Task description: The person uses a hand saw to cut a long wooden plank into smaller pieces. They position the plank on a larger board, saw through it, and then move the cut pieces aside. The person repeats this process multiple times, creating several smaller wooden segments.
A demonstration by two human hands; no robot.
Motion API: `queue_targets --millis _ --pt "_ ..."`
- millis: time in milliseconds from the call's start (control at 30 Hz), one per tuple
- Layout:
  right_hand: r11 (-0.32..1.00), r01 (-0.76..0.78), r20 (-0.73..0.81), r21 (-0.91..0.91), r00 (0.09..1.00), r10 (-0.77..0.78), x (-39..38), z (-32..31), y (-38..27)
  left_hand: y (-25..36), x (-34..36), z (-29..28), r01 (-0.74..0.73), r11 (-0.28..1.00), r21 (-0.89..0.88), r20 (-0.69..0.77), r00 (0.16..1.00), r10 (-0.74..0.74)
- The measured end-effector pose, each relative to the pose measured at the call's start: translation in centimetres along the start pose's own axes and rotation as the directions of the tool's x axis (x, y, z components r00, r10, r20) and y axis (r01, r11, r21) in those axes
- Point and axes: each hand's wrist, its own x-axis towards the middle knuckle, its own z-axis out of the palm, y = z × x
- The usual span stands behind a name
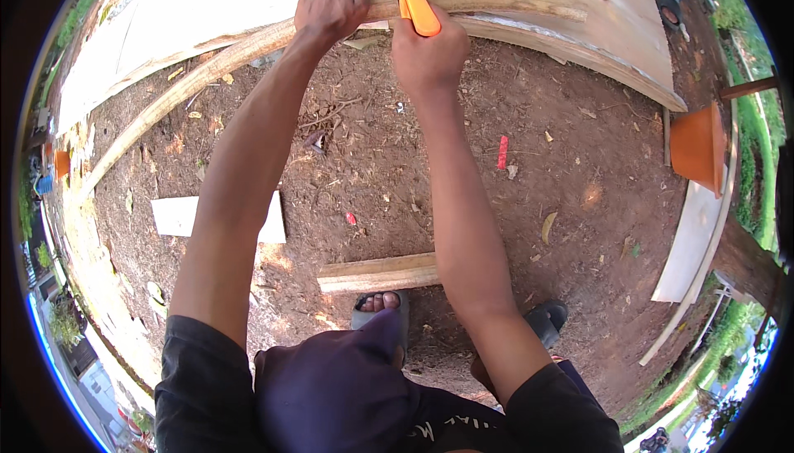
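Note:
My left hand (332, 10) is closed around a long wooden strip (217, 71), knuckles up. The strip lies across the near part of a wide pale board (616, 43), and its left end reaches down toward the ground. Just to the right, my right hand (430, 54) is wrapped round the orange handle of a handsaw (420, 11). The saw's grey blade points away from me and crosses the strip close to my left hand. Where the blade's teeth meet the wood is hidden by the handle and by glare.
Near my sandalled feet, a short piece of wood (376, 274) lies on the brown soil. A pale flat offcut (174, 216) rests on the left, partly under my arm. An orange pot (697, 148) stands at right. Another person's sandalled foot (670, 13) shows at the far right.

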Motion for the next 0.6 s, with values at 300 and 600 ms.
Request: queue_targets --millis 300,600 --pt "0.994 0.100 -0.054 -0.054 0.993 -0.103 -15.8 -3.2 3.3 0.5 -1.5 -2.6 0.134 0.991 0.014 0.170 0.976 -0.135" --pt "0.991 -0.129 0.032 -0.021 0.991 0.129 -13.6 -5.1 -1.9 -0.3 -1.2 -1.3 0.117 0.993 -0.011 0.086 0.990 -0.116"
